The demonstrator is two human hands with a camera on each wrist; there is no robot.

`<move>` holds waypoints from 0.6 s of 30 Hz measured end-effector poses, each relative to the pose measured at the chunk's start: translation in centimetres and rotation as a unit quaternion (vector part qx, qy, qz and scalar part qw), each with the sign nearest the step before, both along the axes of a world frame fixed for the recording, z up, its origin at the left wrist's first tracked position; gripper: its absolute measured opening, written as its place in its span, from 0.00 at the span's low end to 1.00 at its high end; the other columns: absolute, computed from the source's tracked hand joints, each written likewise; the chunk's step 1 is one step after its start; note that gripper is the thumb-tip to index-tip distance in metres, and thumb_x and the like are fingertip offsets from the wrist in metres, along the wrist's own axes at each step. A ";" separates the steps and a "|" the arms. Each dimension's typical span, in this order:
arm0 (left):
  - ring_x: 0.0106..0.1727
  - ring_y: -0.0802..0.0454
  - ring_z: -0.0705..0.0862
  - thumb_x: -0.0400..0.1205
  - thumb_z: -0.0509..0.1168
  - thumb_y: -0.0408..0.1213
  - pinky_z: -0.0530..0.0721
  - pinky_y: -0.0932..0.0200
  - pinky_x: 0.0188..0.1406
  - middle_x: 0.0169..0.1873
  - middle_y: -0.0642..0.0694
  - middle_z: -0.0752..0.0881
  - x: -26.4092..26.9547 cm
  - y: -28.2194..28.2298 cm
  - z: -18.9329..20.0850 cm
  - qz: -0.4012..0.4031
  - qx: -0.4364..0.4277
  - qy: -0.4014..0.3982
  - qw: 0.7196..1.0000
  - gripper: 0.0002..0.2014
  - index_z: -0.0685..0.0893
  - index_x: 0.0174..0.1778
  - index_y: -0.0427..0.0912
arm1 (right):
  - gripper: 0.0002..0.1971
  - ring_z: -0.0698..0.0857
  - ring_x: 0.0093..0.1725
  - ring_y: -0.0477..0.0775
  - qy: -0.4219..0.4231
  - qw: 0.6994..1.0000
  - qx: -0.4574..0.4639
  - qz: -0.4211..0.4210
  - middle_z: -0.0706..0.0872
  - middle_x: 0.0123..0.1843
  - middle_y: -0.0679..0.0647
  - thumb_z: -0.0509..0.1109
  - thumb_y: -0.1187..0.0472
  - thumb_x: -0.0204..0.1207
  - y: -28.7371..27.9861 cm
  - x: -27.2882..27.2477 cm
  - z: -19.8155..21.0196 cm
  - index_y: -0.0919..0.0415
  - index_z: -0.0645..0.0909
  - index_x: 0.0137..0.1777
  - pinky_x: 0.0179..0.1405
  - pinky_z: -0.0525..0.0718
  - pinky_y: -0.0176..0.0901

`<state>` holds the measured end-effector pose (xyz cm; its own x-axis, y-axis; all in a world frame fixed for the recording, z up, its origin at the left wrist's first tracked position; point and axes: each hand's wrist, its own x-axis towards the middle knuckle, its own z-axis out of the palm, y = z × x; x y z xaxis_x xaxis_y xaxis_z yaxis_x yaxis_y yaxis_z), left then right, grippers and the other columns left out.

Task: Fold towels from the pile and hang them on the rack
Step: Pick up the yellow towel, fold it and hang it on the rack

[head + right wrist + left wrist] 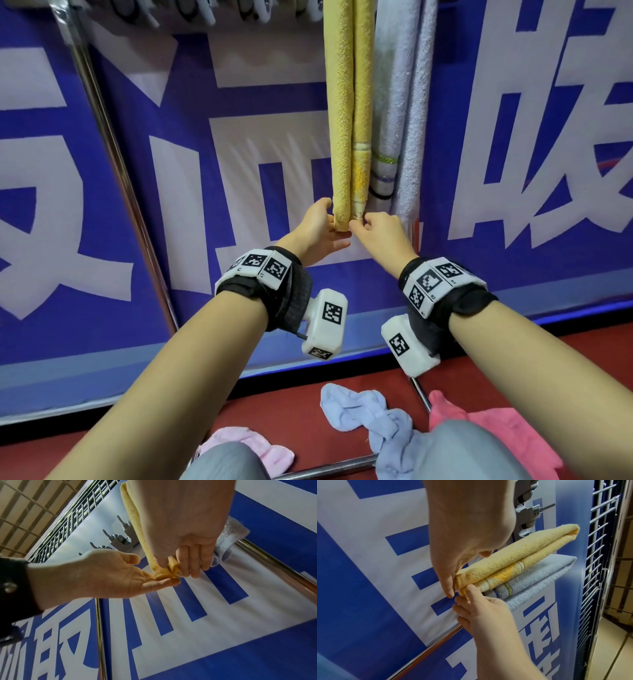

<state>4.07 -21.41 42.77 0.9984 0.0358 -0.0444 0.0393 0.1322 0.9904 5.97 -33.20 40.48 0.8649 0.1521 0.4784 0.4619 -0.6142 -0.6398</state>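
Note:
A folded yellow towel (342, 120) hangs from the rack, its two halves side by side. Beneath the left half's lower end my left hand (318, 226) lies with straight fingers touching it, thumb apart, as the right wrist view shows (111, 574). My right hand (371, 226) pinches the hem of the right half between thumb and curled fingers (188, 563). In the left wrist view both hands meet at the yellow towel's end (471, 577). A pale blue towel (407, 120) hangs just to its right.
A blue and white banner (205, 171) stands right behind the rack. A chrome rack post (113, 154) slants at the left. On the red floor lie a light blue towel (363, 411), a pink towel (479, 431) and a pale pink towel (253, 445), by the rack's bottom bar (325, 469).

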 end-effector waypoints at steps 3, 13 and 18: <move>0.49 0.46 0.80 0.87 0.44 0.45 0.75 0.50 0.63 0.46 0.37 0.82 -0.3 -0.3 0.3 -0.008 -0.027 -0.006 1.000 0.23 0.81 0.45 0.34 | 0.20 0.72 0.33 0.60 -0.011 0.999 -0.017 -0.029 0.72 0.24 0.56 0.63 0.60 0.78 0.2 -0.1 0.4 0.60 0.69 0.23 0.34 0.64 0.42; 0.45 0.47 0.82 0.86 0.46 0.40 0.86 0.59 0.35 0.46 0.37 0.83 -1.0 -1.0 -0.2 0.001 -0.057 -0.035 0.998 0.19 0.78 0.57 0.33 | 0.15 0.80 0.35 0.64 -0.019 0.999 -0.033 -0.028 0.84 0.31 0.68 0.63 0.64 0.76 0.0 -0.2 -0.3 0.72 0.85 0.34 0.36 0.77 0.48; 0.45 0.46 0.78 0.84 0.48 0.39 0.79 0.57 0.39 0.40 0.41 0.79 -1.6 -0.7 -0.5 -0.004 -0.050 -0.004 0.999 0.14 0.75 0.45 0.37 | 0.18 0.84 0.38 0.65 -0.006 1.000 0.015 0.006 0.86 0.33 0.68 0.61 0.59 0.77 0.1 -0.3 -0.9 0.70 0.82 0.31 0.43 0.82 0.53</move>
<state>2.46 -22.16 42.24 0.9990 0.0228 -0.0387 0.0325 0.2306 0.9725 5.68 -33.07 39.56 0.8577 0.1484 0.4923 0.4763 -0.5898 -0.6521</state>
